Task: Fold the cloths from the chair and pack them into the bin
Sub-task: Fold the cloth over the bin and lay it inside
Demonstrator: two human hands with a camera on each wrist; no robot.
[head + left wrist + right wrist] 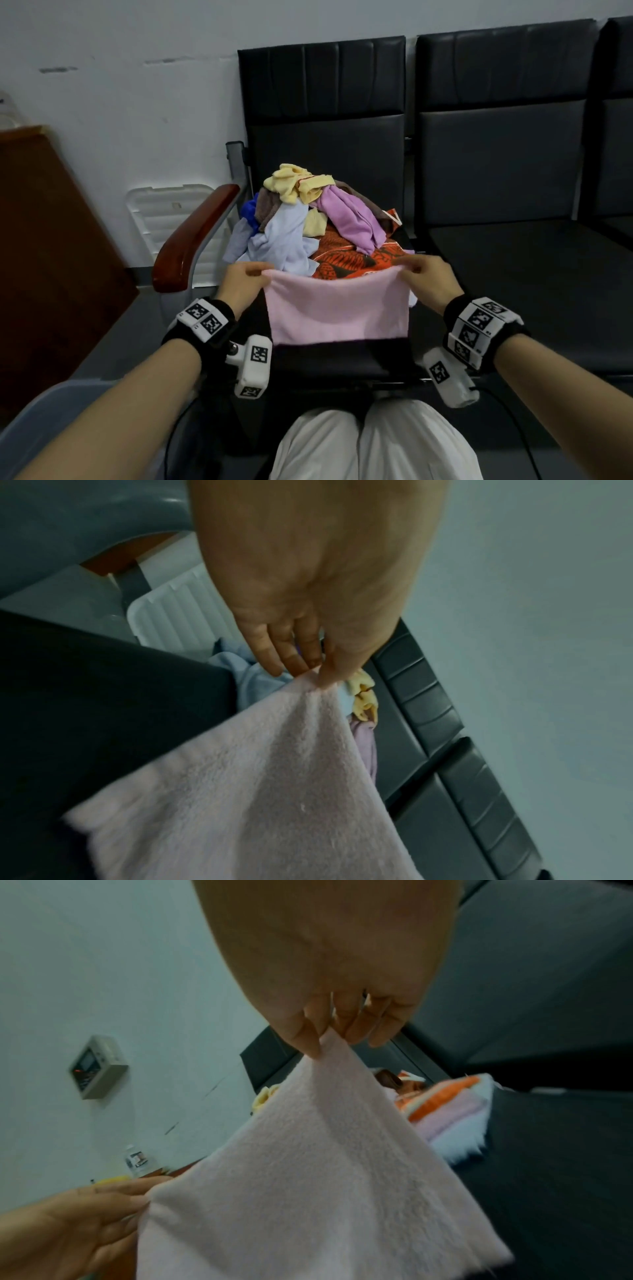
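Both hands hold up one pink cloth (337, 308). Left hand (241, 284) pinches one top corner, right hand (430, 282) pinches the other. Just past the hands, a pile of cloths (308, 222) sits on the chair (325, 137).

Cloth pile (315, 222) on chair (325, 137) seat; held cloth (337, 308) before pile; bin (44, 411) left of chair.
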